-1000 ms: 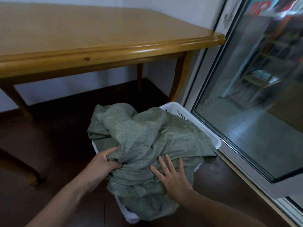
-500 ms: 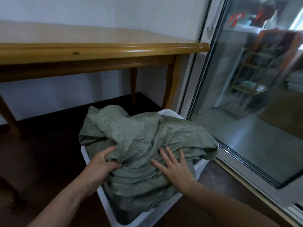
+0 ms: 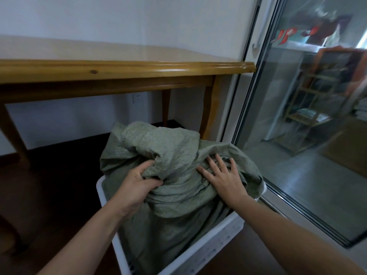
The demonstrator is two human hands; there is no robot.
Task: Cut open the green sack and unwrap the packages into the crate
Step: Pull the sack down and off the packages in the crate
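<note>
A crumpled green woven sack fills a white plastic crate on the dark floor and bulges well above its rim. My left hand grips a bunched fold on the sack's left side. My right hand lies flat on the right side of the sack, fingers spread, holding nothing. Whatever is inside the sack and crate is hidden by the fabric.
A wooden table stands just beyond the crate, its legs close behind the sack. A sliding glass door with a white frame runs along the right. Dark floor lies to the left.
The view has dropped lower and closer to the crate. The sack now rises higher in the crate, and my left hand has bunched more fabric while my right hand stays flat on it.
</note>
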